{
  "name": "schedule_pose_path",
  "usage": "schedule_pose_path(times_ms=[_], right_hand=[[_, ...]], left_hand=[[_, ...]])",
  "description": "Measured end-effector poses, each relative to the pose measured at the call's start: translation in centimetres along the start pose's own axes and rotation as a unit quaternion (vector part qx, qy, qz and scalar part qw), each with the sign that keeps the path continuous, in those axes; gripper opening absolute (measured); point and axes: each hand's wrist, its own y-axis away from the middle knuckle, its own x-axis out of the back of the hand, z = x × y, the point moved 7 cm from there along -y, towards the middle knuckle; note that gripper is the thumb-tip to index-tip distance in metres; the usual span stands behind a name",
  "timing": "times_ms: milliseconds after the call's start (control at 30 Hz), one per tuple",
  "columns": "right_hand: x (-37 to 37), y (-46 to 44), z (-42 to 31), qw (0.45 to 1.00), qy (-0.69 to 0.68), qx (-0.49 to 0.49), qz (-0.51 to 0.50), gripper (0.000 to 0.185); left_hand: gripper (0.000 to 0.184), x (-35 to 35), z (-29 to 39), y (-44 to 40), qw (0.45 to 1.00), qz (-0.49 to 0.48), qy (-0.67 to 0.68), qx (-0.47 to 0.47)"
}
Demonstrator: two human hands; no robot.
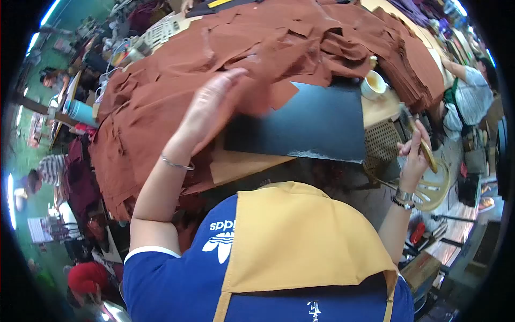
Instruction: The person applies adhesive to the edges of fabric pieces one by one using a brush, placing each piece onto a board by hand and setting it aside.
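My left hand [212,102] is raised over the brown material, partly smeared by motion. A blurred brown cut piece [257,95] hangs from it across the left part of a black board [308,126]; the thumb side of the grip is hidden. Out to the right of the board, my right hand [413,153] is closed around a brush [427,153] with a pale wooden handle, its head pointing up and away. Beyond that hand, a white cup [373,86] with yellowish contents stands near the board's far right corner.
Overlapping brown pieces [155,107] cover most of the table. A thick brown stack [410,70] lies at the right. A yellowish chair [429,185] stands below my right hand. A person [469,94] sits at the right edge; others are at the left.
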Motion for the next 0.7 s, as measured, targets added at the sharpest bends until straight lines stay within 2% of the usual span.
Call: schedule_pose_path(times_ms=[33, 67, 100, 200, 300, 367, 433, 467, 600, 700], right_hand=[[-0.3, 0.2, -1.3, 1.0, 0.011, 0.017, 0.008, 0.027], [-0.2, 0.2, -1.2, 0.999, 0.021, 0.039, 0.014, 0.025], [-0.2, 0.3, -1.1, 0.997, 0.032, 0.061, 0.021, 0.023], [-4.5, 1.3, -0.5, 0.98, 0.119, 0.155, -0.04, 0.022], [-9.6, 4.3, 0.0, 0.935, 0.258, 0.199, -0.14, 0.038], [-11.2, 6.2, 1.6, 0.901, 0.344, 0.167, -0.206, 0.048], [-11.7, 7.9, 3.6, 0.903, 0.334, 0.15, -0.224, 0.051], [-11.7, 8.3, 4.3, 0.914, 0.314, 0.143, -0.212, 0.041], [-12.2, 8.6, 5.9, 0.942, 0.247, 0.106, -0.201, 0.019], [-11.9, 8.3, 3.9, 0.905, 0.33, 0.159, -0.216, 0.02]], left_hand=[[0.046, -1.5, -2.4, -0.5, 0.985, -0.118, -0.117, -0.035], [0.048, -2.1, -5.4, -0.6, 0.951, -0.148, -0.272, -0.012], [0.051, -2.8, -7.8, -0.7, 0.891, -0.174, -0.42, 0.007], [0.058, -2.0, -15.3, -1.1, 0.781, -0.219, -0.584, -0.03], [0.064, -2.3, -15.7, -0.7, 0.772, -0.149, -0.616, -0.053], [0.065, -2.8, -15.9, -0.3, 0.773, -0.125, -0.62, -0.055], [0.064, -2.9, -15.7, -0.1, 0.765, -0.115, -0.632, -0.037], [0.067, -3.1, -15.7, -0.3, 0.773, -0.1, -0.623, -0.07], [0.078, -6.9, -14.2, -1.5, 0.795, -0.186, -0.568, -0.102], [0.084, -8.8, -12.1, -2.1, 0.746, -0.218, -0.627, -0.058]])
